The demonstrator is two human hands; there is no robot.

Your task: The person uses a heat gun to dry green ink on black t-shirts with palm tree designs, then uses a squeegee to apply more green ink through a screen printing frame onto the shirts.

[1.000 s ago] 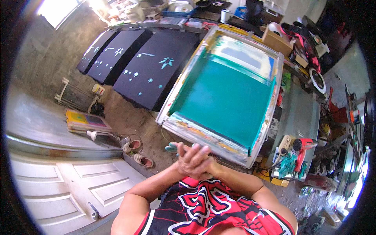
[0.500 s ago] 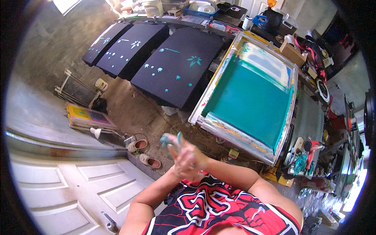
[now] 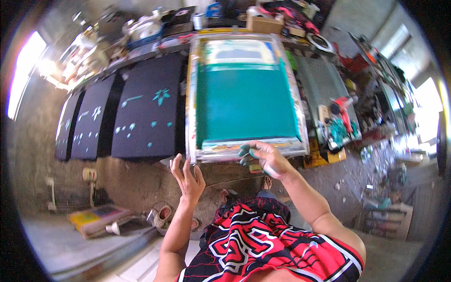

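A screen-printing frame (image 3: 191, 98) lies before me, its mesh (image 3: 246, 101) covered in teal ink with a pale patch at the far end. My left hand (image 3: 186, 178) is raised below its near left corner, empty, fingers apart and slightly bent. My right hand (image 3: 265, 160), teal ink on its fingertips, is held empty over or just before the frame's near edge, fingers apart; I cannot tell whether it touches the frame. Left of the frame, three black fabric-covered boards (image 3: 145, 103) carry small pale and teal leaf prints.
Right of the frame stands a metal surface (image 3: 314, 77) with a red heat gun (image 3: 343, 109) and teal rags (image 3: 337, 131). Cluttered boxes (image 3: 263, 22) line the back. On the floor below are shoes (image 3: 163, 214), a stacked screen (image 3: 96, 218) and a pale cord.
My hands have parted from being clasped together and risen toward the frame's near edge. My view has turned, so the frame now sits straight ahead.
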